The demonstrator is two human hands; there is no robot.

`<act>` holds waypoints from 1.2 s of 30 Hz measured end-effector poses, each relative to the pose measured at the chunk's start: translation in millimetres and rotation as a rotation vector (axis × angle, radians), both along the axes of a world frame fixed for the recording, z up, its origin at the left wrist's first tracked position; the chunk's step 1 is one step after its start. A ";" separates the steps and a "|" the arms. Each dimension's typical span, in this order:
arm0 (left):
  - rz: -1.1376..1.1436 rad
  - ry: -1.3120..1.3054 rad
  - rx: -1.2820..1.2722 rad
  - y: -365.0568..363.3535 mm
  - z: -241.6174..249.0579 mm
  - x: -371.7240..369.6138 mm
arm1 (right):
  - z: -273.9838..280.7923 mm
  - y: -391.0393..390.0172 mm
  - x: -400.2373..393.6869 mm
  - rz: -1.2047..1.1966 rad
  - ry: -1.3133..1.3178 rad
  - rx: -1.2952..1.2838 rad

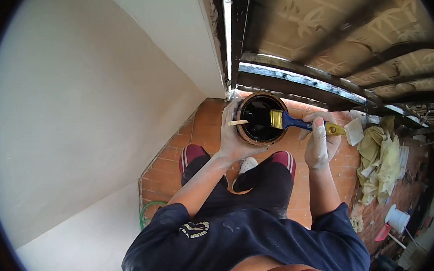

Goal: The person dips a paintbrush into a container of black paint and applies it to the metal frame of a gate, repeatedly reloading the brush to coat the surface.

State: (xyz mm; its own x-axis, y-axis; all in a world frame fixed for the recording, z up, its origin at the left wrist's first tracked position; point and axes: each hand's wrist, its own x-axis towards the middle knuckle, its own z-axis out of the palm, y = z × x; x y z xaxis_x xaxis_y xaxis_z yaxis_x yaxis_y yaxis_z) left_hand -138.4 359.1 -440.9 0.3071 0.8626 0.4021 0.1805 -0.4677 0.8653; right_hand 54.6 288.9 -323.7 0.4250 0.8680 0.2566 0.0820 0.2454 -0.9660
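My left hand [230, 134] is wrapped round the left side of a round can [263, 143] with dark, glossy liquid inside. A thin wooden stick [237, 122] pokes out over the can's left rim. In my right hand [322, 137] is a paintbrush [296, 122] with a blue and yellow handle. The brush's gold-coloured metal band lies over the can's opening, and its bristles are dark or hidden against the liquid. Pale, dusty residue coats both hands.
A pale wall [99, 108] rises on the left. Dark bars with a patterned tan sheet [370, 24] stand ahead and right. On the tiled floor [206, 121] lie crumpled yellowish cloth [379, 159], a white bucket [397, 219] and a pink dustpan-like item [383, 232].
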 end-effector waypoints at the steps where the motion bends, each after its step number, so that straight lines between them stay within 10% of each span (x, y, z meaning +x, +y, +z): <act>1: 0.003 -0.004 0.012 1.0 -20.4 -0.3 | -19.1 2.5 -1.9 0.002 -0.009 0.013; 9: -0.031 -0.139 -0.095 -1.5 -131.3 -2.0 | -121.4 -10.9 -16.2 -0.031 -0.005 0.102; 36: -0.061 -0.114 -0.022 -49.0 -144.4 -41.3 | -132.3 -55.1 -50.7 -0.014 -0.094 0.085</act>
